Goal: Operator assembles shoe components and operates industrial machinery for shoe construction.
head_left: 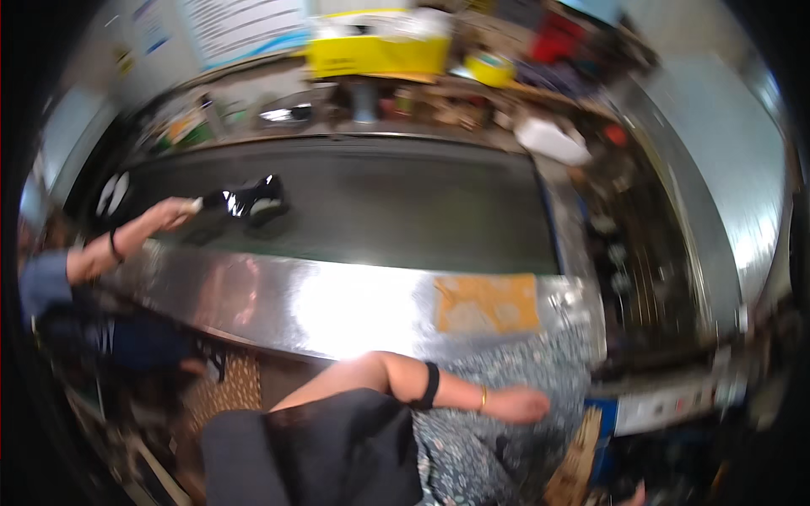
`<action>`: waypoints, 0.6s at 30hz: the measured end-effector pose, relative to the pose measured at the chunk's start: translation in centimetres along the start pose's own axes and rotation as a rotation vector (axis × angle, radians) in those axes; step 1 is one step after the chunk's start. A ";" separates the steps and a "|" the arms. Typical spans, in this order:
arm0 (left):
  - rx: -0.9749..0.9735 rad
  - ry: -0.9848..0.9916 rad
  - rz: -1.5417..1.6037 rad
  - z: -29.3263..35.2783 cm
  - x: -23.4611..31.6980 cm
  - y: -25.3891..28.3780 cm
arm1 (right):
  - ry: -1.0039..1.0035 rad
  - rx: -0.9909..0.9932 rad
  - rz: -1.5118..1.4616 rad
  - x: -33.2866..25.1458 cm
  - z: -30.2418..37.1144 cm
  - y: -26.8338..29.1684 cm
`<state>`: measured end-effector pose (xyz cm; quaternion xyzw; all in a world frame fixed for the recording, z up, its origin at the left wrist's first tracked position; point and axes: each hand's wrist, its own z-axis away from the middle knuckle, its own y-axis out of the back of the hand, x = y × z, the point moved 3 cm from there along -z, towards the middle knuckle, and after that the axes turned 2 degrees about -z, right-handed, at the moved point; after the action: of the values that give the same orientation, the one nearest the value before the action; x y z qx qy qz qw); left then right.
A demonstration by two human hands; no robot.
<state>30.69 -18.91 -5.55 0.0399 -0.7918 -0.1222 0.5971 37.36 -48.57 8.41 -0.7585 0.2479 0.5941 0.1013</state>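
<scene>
My left arm, with a black band and a gold bangle, bends at the elbow and crosses in front of patterned dark cloth. My left hand (pixel 519 405) is over that floral cloth (pixel 506 443), near the metal ledge (pixel 261 295). It looks rounded, but motion smears the fingers, and anything in them is hidden. At the lower edge a small pinkish tip (pixel 634 495) shows, probably of my right hand; its fingers cannot be made out. An orange-yellow sheet with pale patches (pixel 487 304) lies on the ledge, above my left hand.
At left a co-worker's hand (pixel 173 213) holds a glossy black item (pixel 245 198) over the wide dark bed (pixel 405 198). Behind stand a yellow box (pixel 380 55) and a cluttered shelf (pixel 456 110). A white bundle (pixel 553 142) is by the far right corner.
</scene>
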 end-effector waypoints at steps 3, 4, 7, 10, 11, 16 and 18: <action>0.002 0.363 0.258 -2.4 -1.2 1.3 | -0.290 -0.231 -0.163 1.2 8.3 -3.7; 0.163 0.265 0.182 -3.1 -0.9 3.0 | -0.205 -0.512 -0.278 1.5 11.2 -6.6; 0.391 0.648 1.068 -3.1 -0.8 6.5 | 0.319 -0.967 0.243 0.5 18.0 -11.1; 0.406 0.753 1.097 -1.9 0.7 11.9 | 0.029 -1.162 -0.147 -0.7 17.7 -12.2; 0.338 0.658 1.049 -2.2 1.6 12.7 | 0.053 -1.129 -0.137 -1.3 16.4 -12.4; 0.111 0.363 0.088 -3.2 7.5 8.4 | -0.670 -1.358 -0.693 -3.0 8.9 -10.9; -0.076 0.133 0.014 -2.8 9.8 5.3 | -0.541 -1.487 -0.169 -2.1 7.9 -7.7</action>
<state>30.98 -16.27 5.59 0.0197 -0.7455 -0.1449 0.6503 34.10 -37.92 7.17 -0.4732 -0.3052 0.7577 -0.3300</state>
